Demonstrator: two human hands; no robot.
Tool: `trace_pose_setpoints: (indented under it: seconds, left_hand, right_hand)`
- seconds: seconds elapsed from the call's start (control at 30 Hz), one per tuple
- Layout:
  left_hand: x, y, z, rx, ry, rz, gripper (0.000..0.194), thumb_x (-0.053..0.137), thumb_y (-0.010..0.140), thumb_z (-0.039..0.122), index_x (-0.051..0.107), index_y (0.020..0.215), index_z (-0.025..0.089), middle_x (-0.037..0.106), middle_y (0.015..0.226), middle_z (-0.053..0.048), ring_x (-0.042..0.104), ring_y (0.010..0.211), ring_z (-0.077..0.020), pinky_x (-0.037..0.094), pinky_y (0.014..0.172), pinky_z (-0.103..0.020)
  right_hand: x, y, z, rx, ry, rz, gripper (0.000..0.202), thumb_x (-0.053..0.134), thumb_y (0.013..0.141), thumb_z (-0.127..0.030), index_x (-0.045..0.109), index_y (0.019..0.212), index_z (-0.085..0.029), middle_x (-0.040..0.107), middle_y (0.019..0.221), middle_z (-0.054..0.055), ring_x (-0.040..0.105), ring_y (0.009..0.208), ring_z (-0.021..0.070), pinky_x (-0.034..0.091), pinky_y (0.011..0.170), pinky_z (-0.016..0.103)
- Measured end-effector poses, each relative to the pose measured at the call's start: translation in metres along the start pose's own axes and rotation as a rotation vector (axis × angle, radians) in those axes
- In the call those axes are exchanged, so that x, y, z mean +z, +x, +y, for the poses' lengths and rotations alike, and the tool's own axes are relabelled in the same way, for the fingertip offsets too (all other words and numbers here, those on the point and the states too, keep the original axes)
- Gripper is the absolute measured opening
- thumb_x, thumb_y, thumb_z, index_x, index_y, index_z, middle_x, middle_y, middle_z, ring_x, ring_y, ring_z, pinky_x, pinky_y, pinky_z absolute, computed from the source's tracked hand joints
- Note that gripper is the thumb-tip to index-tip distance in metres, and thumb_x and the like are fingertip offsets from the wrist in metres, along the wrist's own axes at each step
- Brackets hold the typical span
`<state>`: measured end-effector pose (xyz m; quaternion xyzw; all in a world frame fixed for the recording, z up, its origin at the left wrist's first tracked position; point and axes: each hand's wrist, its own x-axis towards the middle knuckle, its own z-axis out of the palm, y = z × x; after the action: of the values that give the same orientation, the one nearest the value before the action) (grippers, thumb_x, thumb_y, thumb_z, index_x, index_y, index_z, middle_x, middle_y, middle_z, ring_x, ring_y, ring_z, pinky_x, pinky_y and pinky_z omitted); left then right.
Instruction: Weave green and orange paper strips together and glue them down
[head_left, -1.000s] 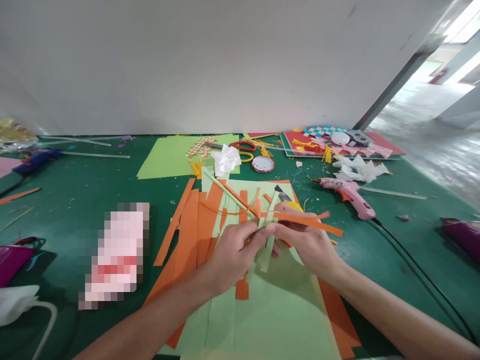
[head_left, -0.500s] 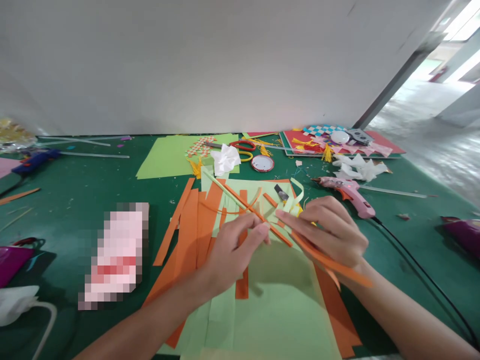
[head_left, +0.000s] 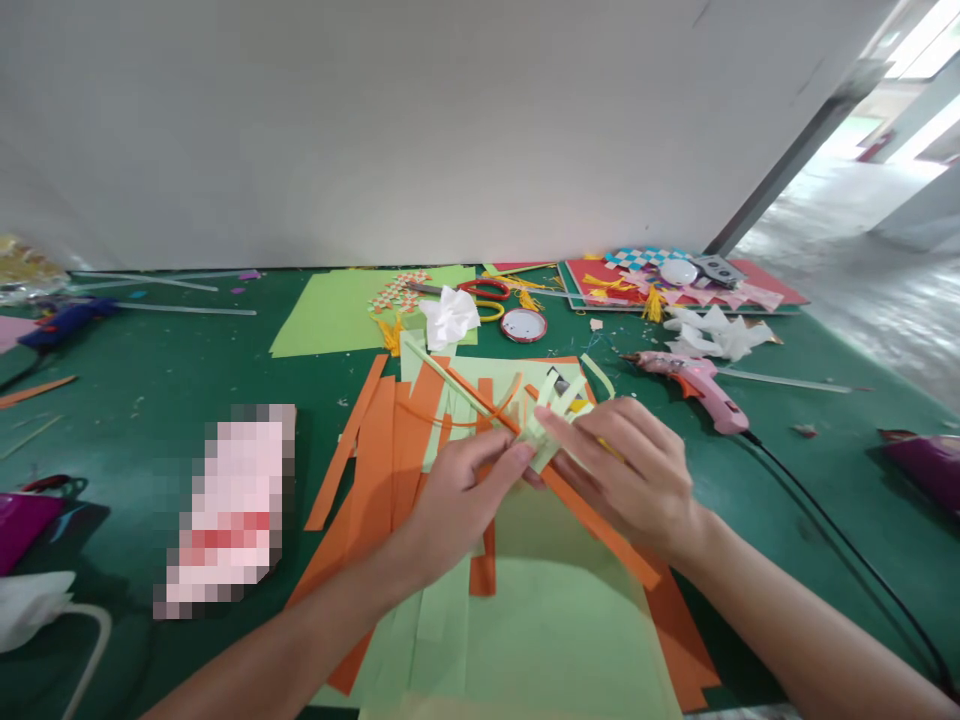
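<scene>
Left of centre, above a pale green paper sheet [head_left: 555,620], I see the bare left hand [head_left: 469,500], thumb and forefinger pinching the near edge of a small bundle of pale green and orange paper strips [head_left: 546,440]. The bundle lies just beyond those fingertips, between both hands. To its right, the bare right hand [head_left: 637,465] touches it with an extended forefinger, the other fingers curled. Farther right rests a pink glue gun [head_left: 701,385].

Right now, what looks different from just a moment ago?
The right hand moved left, closer to the left hand, bringing the light green paper strips along. Now the fingers of both hands are on those strips. The pink glue gun and crumpled white tissue stayed put.
</scene>
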<state>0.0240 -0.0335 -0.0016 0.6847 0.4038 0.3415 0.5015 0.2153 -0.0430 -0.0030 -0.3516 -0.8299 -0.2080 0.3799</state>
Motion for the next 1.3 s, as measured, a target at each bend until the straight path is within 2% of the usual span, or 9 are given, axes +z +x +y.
trace_pose_setpoints:
  seconds: [0.07,0.13,0.2,0.27,0.37,0.53,0.9,1.2,1.3]
  left_hand:
    - [-0.002,0.001,0.001,0.032,0.055,0.051,0.035,0.046,0.097,0.034,0.058,0.069,0.018,0.06,0.067,0.003,0.051,0.06,-0.0109,0.035,0.056,-0.023]
    - [-0.004,0.001,0.001,0.068,0.069,0.113,0.032,0.045,0.098,0.034,0.056,0.072,0.019,0.062,0.069,0.003,0.052,0.061,-0.011,0.036,0.056,-0.023]
    - [-0.004,0.0,0.001,0.104,0.078,0.163,0.03,0.044,0.098,0.033,0.053,0.074,0.019,0.061,0.069,0.003,0.054,0.062,-0.011,0.037,0.057,-0.023]
    - [-0.004,-0.002,0.001,0.146,0.125,0.177,0.03,0.044,0.098,0.032,0.05,0.071,0.019,0.058,0.068,0.003,0.053,0.061,-0.0111,0.037,0.057,-0.023]
    - [-0.003,-0.004,-0.001,0.22,0.242,0.136,0.032,0.044,0.098,0.03,0.047,0.067,0.019,0.05,0.063,0.003,0.047,0.057,-0.0108,0.035,0.056,-0.023]
    - [-0.001,-0.002,-0.003,0.228,0.32,0.036,0.032,0.044,0.098,0.029,0.052,0.069,0.018,0.052,0.065,0.002,0.049,0.06,-0.0107,0.036,0.057,-0.023]
    - [0.001,-0.002,-0.007,0.145,0.291,-0.006,0.036,0.044,0.098,0.037,0.041,0.066,0.019,0.046,0.061,0.003,0.042,0.056,-0.0106,0.031,0.053,-0.023]
    - [0.002,-0.003,-0.005,0.2,0.251,0.049,0.033,0.044,0.098,0.029,0.044,0.067,0.018,0.051,0.062,0.003,0.045,0.056,-0.0095,0.032,0.054,-0.022]
    - [-0.002,-0.001,-0.002,0.171,0.208,0.097,0.034,0.045,0.097,0.03,0.047,0.065,0.018,0.052,0.061,0.003,0.046,0.056,-0.0101,0.034,0.055,-0.023]
  right_hand:
    - [0.001,0.002,0.002,0.144,0.067,0.06,0.037,0.064,0.081,-0.01,0.062,0.116,-0.022,0.061,0.072,0.001,0.055,0.066,0.0155,0.047,0.063,0.031]
    - [0.001,0.004,0.003,0.36,0.169,0.081,0.02,0.066,0.081,-0.014,0.065,0.099,-0.021,0.059,0.069,0.0,0.054,0.063,0.0137,0.045,0.061,0.028]
    - [-0.001,0.007,0.005,0.6,0.34,-0.015,0.005,0.065,0.084,-0.023,0.064,0.079,-0.021,0.058,0.065,-0.001,0.051,0.058,0.0119,0.042,0.056,0.026]
    - [-0.003,0.01,0.005,0.743,0.592,-0.189,0.026,0.059,0.088,-0.036,0.063,0.068,-0.019,0.061,0.063,0.0,0.051,0.055,0.0115,0.039,0.053,0.025]
    - [-0.003,0.014,0.001,0.834,1.001,-0.328,0.037,0.058,0.086,-0.049,0.069,0.069,-0.019,0.064,0.064,0.001,0.054,0.058,0.0126,0.042,0.054,0.025]
    - [0.001,0.012,-0.011,1.088,1.362,-0.276,0.016,0.073,0.077,-0.037,0.075,0.077,-0.021,0.068,0.07,0.0,0.057,0.061,0.0125,0.044,0.056,0.024]
    - [0.002,0.014,-0.016,1.241,1.277,-0.14,0.023,0.079,0.068,-0.036,0.068,0.06,-0.018,0.051,0.053,-0.004,0.035,0.049,0.0076,0.03,0.045,0.023]
    - [0.007,0.009,-0.018,1.253,1.21,-0.178,0.035,0.072,0.076,-0.043,0.058,0.058,-0.017,0.049,0.055,-0.003,0.039,0.051,0.0085,0.032,0.047,0.024]
    - [0.003,0.009,-0.005,1.233,1.218,-0.079,0.029,0.069,0.08,-0.045,0.06,0.07,-0.019,0.057,0.064,-0.001,0.048,0.056,0.0101,0.037,0.05,0.024]
